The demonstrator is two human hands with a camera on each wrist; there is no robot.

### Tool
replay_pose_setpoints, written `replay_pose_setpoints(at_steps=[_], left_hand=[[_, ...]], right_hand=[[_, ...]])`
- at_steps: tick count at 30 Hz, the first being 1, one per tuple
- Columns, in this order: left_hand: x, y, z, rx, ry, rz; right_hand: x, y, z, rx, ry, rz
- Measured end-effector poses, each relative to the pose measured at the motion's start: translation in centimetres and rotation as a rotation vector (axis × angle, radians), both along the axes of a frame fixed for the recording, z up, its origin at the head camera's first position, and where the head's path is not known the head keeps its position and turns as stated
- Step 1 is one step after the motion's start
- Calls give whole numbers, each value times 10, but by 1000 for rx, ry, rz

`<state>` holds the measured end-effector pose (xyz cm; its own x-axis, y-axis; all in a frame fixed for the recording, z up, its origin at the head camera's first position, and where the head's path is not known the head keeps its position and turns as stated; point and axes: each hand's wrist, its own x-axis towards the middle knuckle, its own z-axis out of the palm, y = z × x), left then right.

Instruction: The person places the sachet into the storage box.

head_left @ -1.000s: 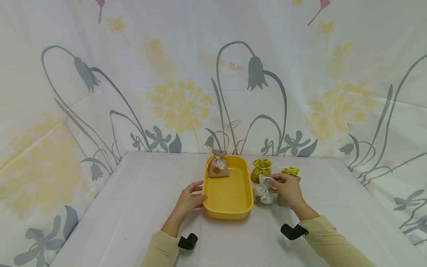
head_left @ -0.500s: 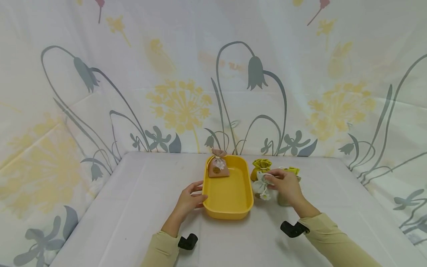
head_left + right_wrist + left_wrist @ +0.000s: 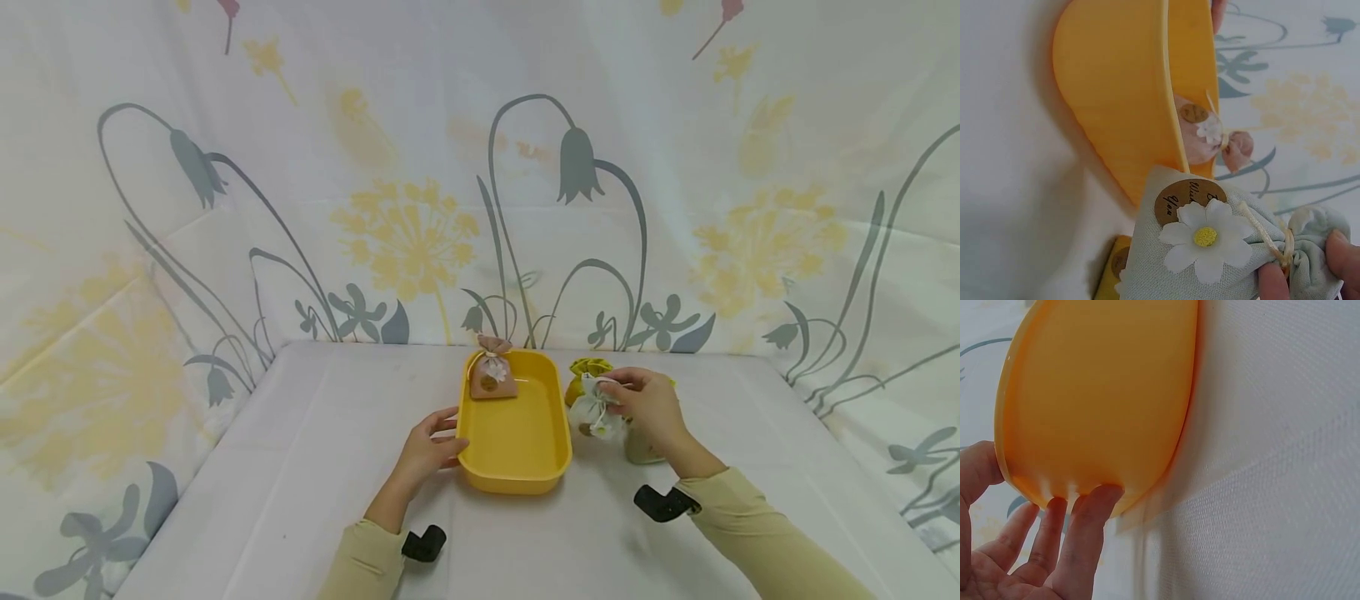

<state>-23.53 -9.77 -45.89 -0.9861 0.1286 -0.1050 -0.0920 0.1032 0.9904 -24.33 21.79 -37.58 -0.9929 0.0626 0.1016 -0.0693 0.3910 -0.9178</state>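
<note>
My right hand [image 3: 654, 417] pinches a pale green drawstring pouch [image 3: 595, 411] by its gathered neck, held beside the right wall of a yellow plastic tray [image 3: 517, 483]. The right wrist view shows a white daisy [image 3: 1205, 240] and a round brown tag [image 3: 1175, 203] on this pouch. With the thumb at the rim and the fingers against the outer wall, my left hand [image 3: 423, 454] holds the tray's left side. A pink pouch [image 3: 493, 379] with a white flower leans inside the tray at its far left corner.
Just behind the held pouch stands a yellow-green pouch [image 3: 585, 368]. Another pouch with a pale base [image 3: 643, 447] is mostly hidden behind my right hand. A flower-printed curtain [image 3: 405, 167] hangs behind the white tabletop [image 3: 337, 417].
The pale green pouch has lifted a little off the table in my right hand, which has risen slightly. My left hand and the tray have stayed in place.
</note>
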Motion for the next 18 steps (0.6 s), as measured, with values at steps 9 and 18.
replay_pose_setpoints(at_steps=[9, 18], left_hand=[[0, 1, 0, -1, 0, -3], [0, 0, -2, -2, -1, 6]], right_hand=[[-5, -1, 7, -29, 54, 4], [-12, -8, 21, -73, 89, 51]])
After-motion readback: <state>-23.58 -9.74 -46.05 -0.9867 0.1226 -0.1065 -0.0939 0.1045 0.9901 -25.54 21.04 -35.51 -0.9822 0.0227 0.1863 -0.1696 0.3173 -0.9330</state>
